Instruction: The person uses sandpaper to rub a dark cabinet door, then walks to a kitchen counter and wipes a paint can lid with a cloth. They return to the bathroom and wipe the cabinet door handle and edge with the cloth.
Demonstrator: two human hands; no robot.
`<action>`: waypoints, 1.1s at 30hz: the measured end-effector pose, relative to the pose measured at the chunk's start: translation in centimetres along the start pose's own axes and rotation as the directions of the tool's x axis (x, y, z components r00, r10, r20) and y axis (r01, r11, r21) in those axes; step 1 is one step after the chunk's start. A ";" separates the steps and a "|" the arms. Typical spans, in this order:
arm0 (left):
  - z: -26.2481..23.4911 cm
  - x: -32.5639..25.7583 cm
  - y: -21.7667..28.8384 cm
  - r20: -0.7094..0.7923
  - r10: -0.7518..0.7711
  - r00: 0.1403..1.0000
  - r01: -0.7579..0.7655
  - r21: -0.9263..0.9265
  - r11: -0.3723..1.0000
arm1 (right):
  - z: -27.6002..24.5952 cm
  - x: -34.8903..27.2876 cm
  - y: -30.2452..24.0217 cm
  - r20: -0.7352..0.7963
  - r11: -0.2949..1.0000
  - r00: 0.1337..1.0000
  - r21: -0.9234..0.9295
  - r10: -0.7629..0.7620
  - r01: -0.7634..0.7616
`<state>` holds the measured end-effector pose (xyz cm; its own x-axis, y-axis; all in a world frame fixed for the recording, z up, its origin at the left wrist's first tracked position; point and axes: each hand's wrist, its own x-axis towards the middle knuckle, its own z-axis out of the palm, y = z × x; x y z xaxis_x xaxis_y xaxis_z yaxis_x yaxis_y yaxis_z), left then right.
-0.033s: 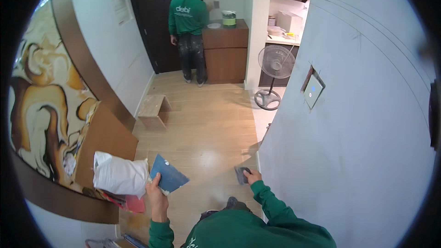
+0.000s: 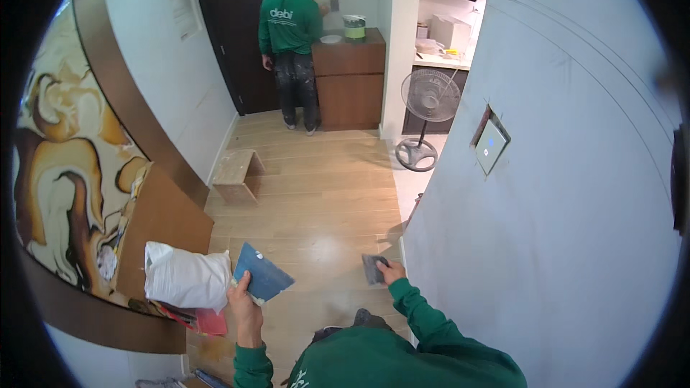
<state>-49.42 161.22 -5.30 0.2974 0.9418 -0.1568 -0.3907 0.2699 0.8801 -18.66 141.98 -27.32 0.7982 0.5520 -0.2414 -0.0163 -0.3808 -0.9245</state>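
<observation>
My left hand (image 2: 246, 305) is closed around the lower edge of a flat blue board (image 2: 266, 276), with pale putty-like smears along its rim. A grey scraper (image 2: 372, 270) with a wide blade and dark handle is gripped in my right hand (image 2: 392, 273), held out above the floor beside the right-hand wall (image 2: 517, 259). Between the two tools lies a gap. Just left of the board stands a full white sack (image 2: 188, 274), its top close to my left fingers. A switch panel (image 2: 493, 145) sits in a rough-edged cutout in the wall.
A small wooden stool (image 2: 239, 174) stands on the wood floor (image 2: 323, 205). Ahead, a person in green (image 2: 291, 25) faces a brown cabinet (image 2: 351, 93) bearing a green-and-white bucket (image 2: 354, 27). A pedestal fan (image 2: 431, 95) stands by the opening; a brown panel (image 2: 167, 230) leans left.
My right hand and the scraper have shifted slightly left and up. The view has turned a little. The left hand still holds the board.
</observation>
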 end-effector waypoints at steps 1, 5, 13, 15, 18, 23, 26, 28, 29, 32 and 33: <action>0.7 2.0 -0.4 -0.037 -0.049 0.998 0.049 0.001 0.999 | 0.7 2.2 -2.0 0.003 0.994 1.000 0.106 -0.016 0.016; 4.2 9.3 -2.1 0.004 -0.071 0.997 0.071 0.022 0.997 | 3.0 10.4 -9.0 -0.014 0.960 0.996 0.263 -0.093 0.094; 17.9 32.3 -4.2 0.218 -0.080 0.973 0.074 0.035 0.997 | 5.3 26.3 -23.7 -0.078 0.812 0.997 0.580 -0.018 0.060; 23.4 38.3 -4.7 0.321 -0.061 0.945 0.053 0.034 0.998 | 4.8 29.4 -28.2 -0.085 0.702 0.994 0.705 -0.066 0.107; 31.3 45.0 -4.6 0.464 -0.041 0.885 0.019 0.052 0.998 | 3.9 32.8 -34.6 -0.217 0.643 0.965 0.721 -0.146 0.259; 43.3 51.5 -6.0 0.599 -0.067 0.798 0.000 0.111 0.994 | 3.6 39.8 -39.7 -0.380 0.587 0.921 0.727 -0.089 0.356; 48.5 53.3 -8.2 0.647 -0.043 0.761 -0.087 0.167 0.982 | 2.9 45.4 -40.2 -0.484 0.502 0.875 0.752 -0.020 0.428; 51.6 54.1 -9.9 0.666 -0.004 0.746 -0.198 0.227 0.954 | 1.7 49.2 -40.0 -0.565 0.496 0.825 0.720 0.013 0.485; 53.1 54.6 -10.7 0.688 0.022 0.725 -0.267 0.251 0.930 | 0.7 50.8 -39.7 -0.579 0.506 0.815 0.706 0.010 0.495; 57.9 56.5 -12.8 0.770 0.103 0.629 -0.433 0.238 0.869 | -2.4 55.5 -39.2 -0.583 0.527 0.813 0.691 0.001 0.495; 59.5 57.4 -13.3 0.790 0.097 0.605 -0.453 0.241 0.858 | -3.5 57.0 -39.1 -0.561 0.535 0.828 0.701 0.004 0.472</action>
<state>24.64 199.78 0.69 0.8304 0.4377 0.3447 -0.2598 -0.2431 0.9346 29.58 185.74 -3.91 0.9985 0.0393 -0.0384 -0.0540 0.5762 -0.8155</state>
